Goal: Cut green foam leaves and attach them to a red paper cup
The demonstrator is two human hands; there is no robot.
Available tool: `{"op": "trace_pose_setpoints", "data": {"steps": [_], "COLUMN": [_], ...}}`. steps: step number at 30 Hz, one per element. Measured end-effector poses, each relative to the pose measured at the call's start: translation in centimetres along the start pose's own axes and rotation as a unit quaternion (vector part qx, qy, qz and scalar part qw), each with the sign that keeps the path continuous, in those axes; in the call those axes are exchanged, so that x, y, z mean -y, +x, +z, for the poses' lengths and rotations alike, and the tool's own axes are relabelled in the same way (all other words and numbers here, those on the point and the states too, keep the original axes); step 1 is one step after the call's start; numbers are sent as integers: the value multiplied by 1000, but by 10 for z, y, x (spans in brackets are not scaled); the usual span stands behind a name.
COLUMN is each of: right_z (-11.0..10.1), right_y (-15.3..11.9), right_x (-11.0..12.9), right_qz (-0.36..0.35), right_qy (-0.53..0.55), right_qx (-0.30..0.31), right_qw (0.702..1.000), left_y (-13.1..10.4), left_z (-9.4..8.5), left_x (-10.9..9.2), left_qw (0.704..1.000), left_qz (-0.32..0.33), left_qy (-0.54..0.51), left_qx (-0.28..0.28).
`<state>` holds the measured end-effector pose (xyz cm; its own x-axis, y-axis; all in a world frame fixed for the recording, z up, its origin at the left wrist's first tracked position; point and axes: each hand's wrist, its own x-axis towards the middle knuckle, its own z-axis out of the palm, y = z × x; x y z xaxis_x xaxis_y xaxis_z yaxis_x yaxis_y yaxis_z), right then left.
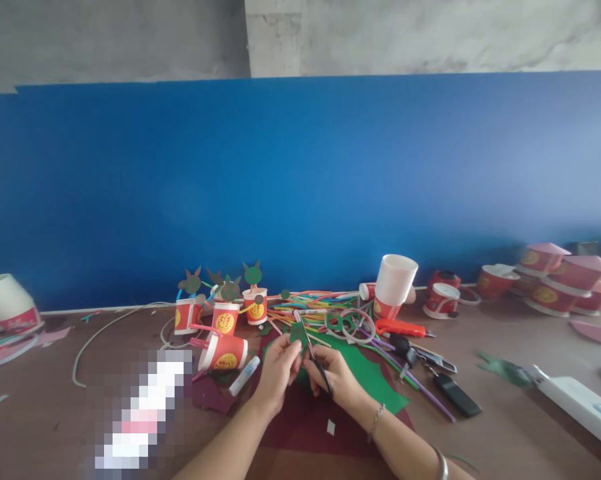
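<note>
My left hand point(281, 365) pinches a small piece of dark green paper point(297, 333) near the middle of the table. In my right hand point(334, 373) are black-handled scissors point(316, 360), their blades pointing up and left beside the green piece. Both hands are close together. Under them lie a bright green sheet point(375, 377) and a dark red sheet point(300, 427). A small white scrap point(331, 427) rests on the red sheet. How far the blades are apart is too small to tell.
Red paper cups point(225, 320) with green paper shapes and a glue stick point(244, 376) are at the left. Colourful pipe cleaners point(310, 300) lie behind my hands. Stacked white cups point(396, 280), an orange cutter point(403, 327), keys and a black fob point(456, 395) are at the right.
</note>
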<state>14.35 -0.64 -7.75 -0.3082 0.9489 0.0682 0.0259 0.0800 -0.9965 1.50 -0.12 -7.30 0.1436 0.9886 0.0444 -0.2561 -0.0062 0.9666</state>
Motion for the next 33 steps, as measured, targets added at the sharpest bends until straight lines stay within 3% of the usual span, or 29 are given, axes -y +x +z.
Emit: {"op": "trace_pose_setpoints", "data": {"steps": [33], "right_z": [-1], "right_y": [0], "right_x": [3], "right_qz": [4], "right_qy": [-3], "right_qx": [3], "right_qw": [1000], "left_y": [1], "left_z": [-2], "left_x": [1], "left_qw": [998], "left_qz": [17], "left_qy": [-25], "left_qx": [-56]}}
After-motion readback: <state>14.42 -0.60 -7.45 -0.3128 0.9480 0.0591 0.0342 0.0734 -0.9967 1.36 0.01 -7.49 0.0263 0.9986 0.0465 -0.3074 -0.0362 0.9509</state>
